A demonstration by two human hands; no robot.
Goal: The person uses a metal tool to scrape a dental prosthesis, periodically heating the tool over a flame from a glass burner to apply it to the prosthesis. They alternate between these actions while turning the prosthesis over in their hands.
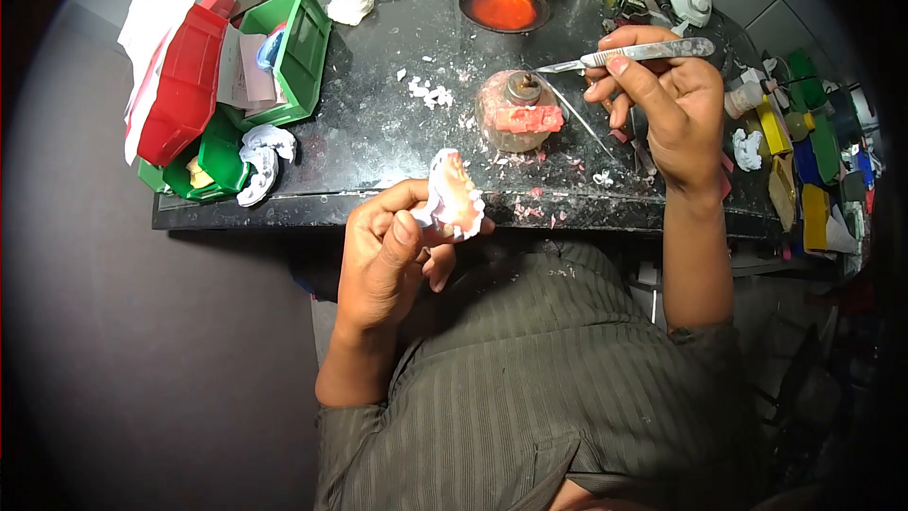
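Observation:
My left hand (378, 251) grips a white dental cast (456, 201) with pink wax over its inner side and teeth along the edge, held in front of the bench edge. Pinched in my right hand (679, 109) is a metal scalpel (653, 51), its blade pointing left. The blade tip is right by the metal wick holder (523, 85) of a round glass spirit burner (497, 132). A block of pink wax (528, 120) lies against the burner's near side. Behind the scalpel tip, a thin metal tool (584, 120) slants across the bench.
The dark bench (378, 142) carries white and pink scraps (430, 93). On the left stand a green bin (303, 61), a red bin (184, 85) and horseshoe-shaped plaster casts (260, 166). A dish with a glowing orange surface (506, 8) is at the back. Coloured bins (815, 218) line the right.

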